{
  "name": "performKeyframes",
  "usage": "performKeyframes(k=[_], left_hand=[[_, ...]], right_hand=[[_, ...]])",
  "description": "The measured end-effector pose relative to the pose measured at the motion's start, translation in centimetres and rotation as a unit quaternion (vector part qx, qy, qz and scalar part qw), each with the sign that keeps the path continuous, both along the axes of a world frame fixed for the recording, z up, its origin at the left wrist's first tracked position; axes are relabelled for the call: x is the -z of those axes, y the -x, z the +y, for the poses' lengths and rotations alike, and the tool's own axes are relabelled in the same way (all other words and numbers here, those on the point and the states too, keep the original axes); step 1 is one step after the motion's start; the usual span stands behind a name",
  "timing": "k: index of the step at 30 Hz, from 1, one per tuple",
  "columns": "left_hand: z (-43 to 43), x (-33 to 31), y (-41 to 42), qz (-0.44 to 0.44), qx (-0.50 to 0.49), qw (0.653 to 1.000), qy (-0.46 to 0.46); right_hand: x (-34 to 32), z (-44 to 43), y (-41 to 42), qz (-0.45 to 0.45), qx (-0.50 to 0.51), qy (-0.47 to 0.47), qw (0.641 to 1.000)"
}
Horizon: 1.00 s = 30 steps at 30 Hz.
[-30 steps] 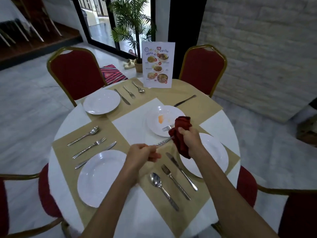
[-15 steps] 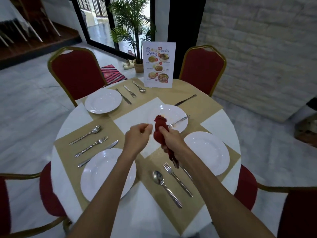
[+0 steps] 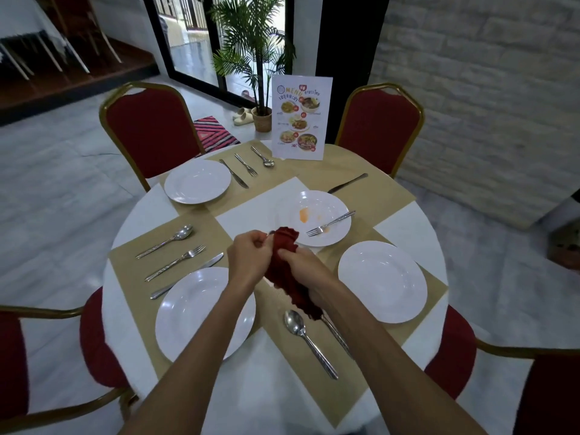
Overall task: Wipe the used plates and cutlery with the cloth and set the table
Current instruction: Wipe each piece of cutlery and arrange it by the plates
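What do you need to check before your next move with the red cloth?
1. Cloth gripped by left hand and right hand: ok.
2. Anything wrapped in the cloth clean: cannot tell, hidden.
3. Middle plate clean: not ok, orange smear.
4. Fork off that plate: not ok, lies on it.
5. Far knife set beside a plate: not ok, lies apart.
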<state>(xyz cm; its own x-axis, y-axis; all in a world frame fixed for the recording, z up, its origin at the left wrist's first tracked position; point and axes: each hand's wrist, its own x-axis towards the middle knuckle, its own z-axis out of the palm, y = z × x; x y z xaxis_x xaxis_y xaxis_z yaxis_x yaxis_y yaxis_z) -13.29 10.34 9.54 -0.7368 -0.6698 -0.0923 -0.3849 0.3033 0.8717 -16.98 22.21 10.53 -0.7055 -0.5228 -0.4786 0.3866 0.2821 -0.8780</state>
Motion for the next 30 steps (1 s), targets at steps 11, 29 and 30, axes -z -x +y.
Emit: performKeyframes(k=[11,29,30], left_hand=[[-1.0,1.5,-0.6,0.001,-0.02,0.999,-0.025],[7.5,4.0,14.3,-0.003,0.077,0.99,-0.116],[8.5,4.3,15.7,-0.019,0.098,0.988,-0.114]], right_hand=[[1.3,3.4,-1.6,0.078,-0.033,-0.062,0.994],[1.4,15.9,15.7,0.017,0.205,-0.041,0.978],[1.8,16.8,17.5,0.018,0.231,-0.044,0.972]])
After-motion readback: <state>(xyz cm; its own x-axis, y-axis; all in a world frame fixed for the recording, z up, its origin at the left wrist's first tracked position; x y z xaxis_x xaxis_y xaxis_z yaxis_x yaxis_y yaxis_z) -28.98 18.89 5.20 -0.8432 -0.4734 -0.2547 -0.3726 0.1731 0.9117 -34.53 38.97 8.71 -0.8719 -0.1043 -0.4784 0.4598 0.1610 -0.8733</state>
